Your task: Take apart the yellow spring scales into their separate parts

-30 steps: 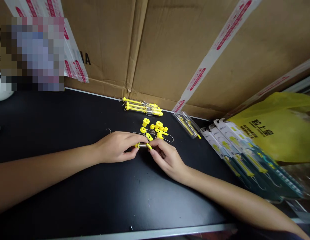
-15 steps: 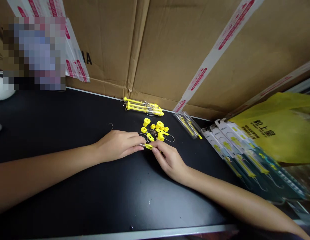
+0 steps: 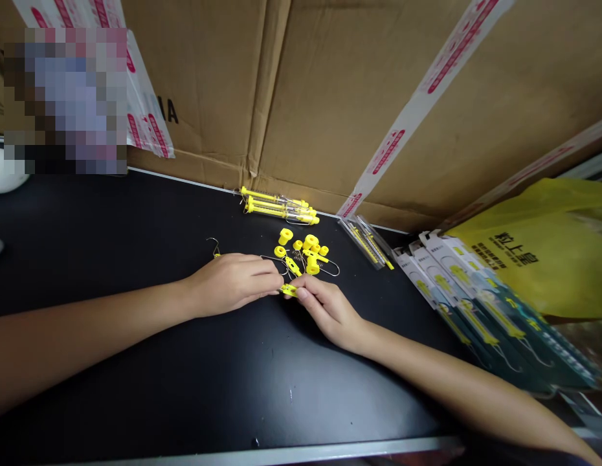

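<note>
Over the black table, my left hand [image 3: 237,282] is closed, its fingertips pinching a metal spring [image 3: 281,289] that is almost wholly covered by them. Between the thumb and forefinger of my right hand [image 3: 327,307] is a small yellow plastic piece [image 3: 289,290] with openings in it; its right end is hidden. The spring meets the piece's left end, and the fingertips of both hands are close together. A thin metal hook [image 3: 214,244] sticks out behind my left hand. Just beyond my fingers lie loose yellow plastic parts [image 3: 311,242], springs and a bent wire loop [image 3: 334,268].
Several yellow spring scales [image 3: 281,210] lie by the cardboard wall [image 3: 194,84]. Clear tubes with yellow strips [image 3: 364,243] are to their right. Printed boxes [image 3: 470,291] and a yellow bag [image 3: 544,246] fill the right side. A white object [image 3: 4,171] stands far left.
My left fingers have slid right along the spring up to the yellow piece, covering the coils that showed before. More of the hook behind my left hand is visible.
</note>
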A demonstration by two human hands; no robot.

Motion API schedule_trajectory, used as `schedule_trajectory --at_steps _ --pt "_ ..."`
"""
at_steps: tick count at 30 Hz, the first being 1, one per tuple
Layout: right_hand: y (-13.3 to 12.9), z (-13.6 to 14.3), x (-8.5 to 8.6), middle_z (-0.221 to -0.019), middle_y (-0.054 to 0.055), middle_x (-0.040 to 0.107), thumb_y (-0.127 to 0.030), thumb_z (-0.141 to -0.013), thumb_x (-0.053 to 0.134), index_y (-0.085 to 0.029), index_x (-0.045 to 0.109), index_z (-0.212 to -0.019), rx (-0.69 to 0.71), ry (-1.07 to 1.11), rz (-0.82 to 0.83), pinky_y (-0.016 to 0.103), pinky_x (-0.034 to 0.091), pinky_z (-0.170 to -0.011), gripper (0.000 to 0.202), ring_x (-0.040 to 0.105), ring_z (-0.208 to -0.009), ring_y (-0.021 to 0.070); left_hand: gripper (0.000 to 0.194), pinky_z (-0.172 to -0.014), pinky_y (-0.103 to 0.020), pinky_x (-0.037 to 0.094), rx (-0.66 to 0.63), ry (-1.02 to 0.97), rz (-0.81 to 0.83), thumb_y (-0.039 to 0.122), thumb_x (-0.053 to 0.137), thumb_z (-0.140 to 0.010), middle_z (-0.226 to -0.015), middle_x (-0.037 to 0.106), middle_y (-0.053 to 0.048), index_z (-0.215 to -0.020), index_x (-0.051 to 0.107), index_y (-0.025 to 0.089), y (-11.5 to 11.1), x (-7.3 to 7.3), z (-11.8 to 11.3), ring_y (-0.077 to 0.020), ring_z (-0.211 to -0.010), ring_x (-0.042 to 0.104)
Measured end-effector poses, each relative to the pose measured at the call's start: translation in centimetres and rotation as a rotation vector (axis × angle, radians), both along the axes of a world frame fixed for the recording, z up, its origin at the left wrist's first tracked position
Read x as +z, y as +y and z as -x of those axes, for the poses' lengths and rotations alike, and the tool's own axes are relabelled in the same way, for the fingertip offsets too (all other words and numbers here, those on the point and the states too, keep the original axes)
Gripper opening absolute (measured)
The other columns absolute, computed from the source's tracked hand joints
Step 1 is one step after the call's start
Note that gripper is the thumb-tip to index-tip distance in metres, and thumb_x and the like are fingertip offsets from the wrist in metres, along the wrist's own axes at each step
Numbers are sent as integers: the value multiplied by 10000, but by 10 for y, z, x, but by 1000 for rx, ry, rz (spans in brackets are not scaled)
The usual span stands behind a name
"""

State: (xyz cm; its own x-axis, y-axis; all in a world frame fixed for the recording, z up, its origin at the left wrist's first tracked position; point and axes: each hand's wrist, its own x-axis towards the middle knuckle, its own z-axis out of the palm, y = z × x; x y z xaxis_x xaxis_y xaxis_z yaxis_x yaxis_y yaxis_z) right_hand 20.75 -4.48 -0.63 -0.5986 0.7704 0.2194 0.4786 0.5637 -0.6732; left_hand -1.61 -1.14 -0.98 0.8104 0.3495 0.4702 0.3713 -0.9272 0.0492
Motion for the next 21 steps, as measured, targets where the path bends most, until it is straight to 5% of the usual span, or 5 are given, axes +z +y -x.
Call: schedule_trajectory --at_steps 14,21 --pt "2 -3 -5 -658 -27 411 -398 -943 379 -180 502 -775 25 369 425 214 299 -505 302 347 -542 80 196 -696 -229 428 170 9 -212 188 406 -929 -878 645 -3 -970 597 200 3 0 2 -122 -773 581" --pt "3 -4 -8 -673 -28 386 -357 -943 395 -193 500 -820 -122 550 230 223 279 -491 231 334 -540 82 212 -745 -218 455 145 -52 -122 268 411 -941 -898 649 -3 -991 604 196 4 -1 1 -111 -813 605"
